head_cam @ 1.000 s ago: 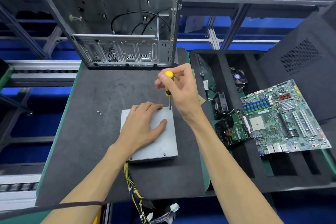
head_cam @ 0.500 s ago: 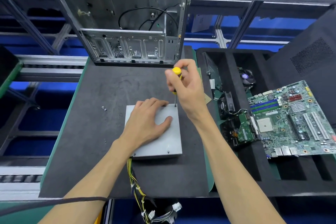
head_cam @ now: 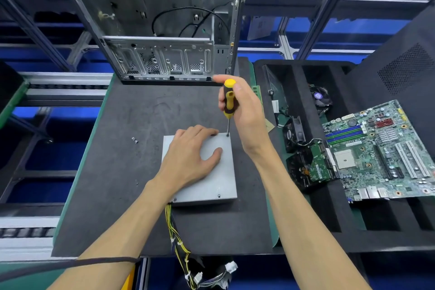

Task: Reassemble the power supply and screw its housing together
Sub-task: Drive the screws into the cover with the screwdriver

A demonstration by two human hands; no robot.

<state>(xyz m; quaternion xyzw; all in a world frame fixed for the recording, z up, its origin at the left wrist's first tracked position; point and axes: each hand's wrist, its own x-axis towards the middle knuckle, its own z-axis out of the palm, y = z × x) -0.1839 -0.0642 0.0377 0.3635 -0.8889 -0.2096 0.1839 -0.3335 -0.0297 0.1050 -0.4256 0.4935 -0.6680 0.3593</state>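
Our right hand (head_cam: 244, 110) grips the screwdriver (head_cam: 228, 99) upright, tip on the power supply (head_cam: 216, 172) corner screw (head_cam: 227, 135); left hand (head_cam: 190, 155) lies spread flat on it.

grey power supply (head_cam: 211, 172) flat under left-hand fingers (head_cam: 200, 130), lid on, screwdriver (head_cam: 228, 101) upright, tip seated at corner screw (head_cam: 227, 135) just right of fingertips

One view only: head cam, wide-angle, looks fwd & steeply down from above the black work mat (head_cam: 122, 172). Close in, forearms enter from bottom edge. PC chassis (head_cam: 164, 30) at top, foam parts tray (head_cam: 329, 226) at right. Edges bend w/ lens distortion.
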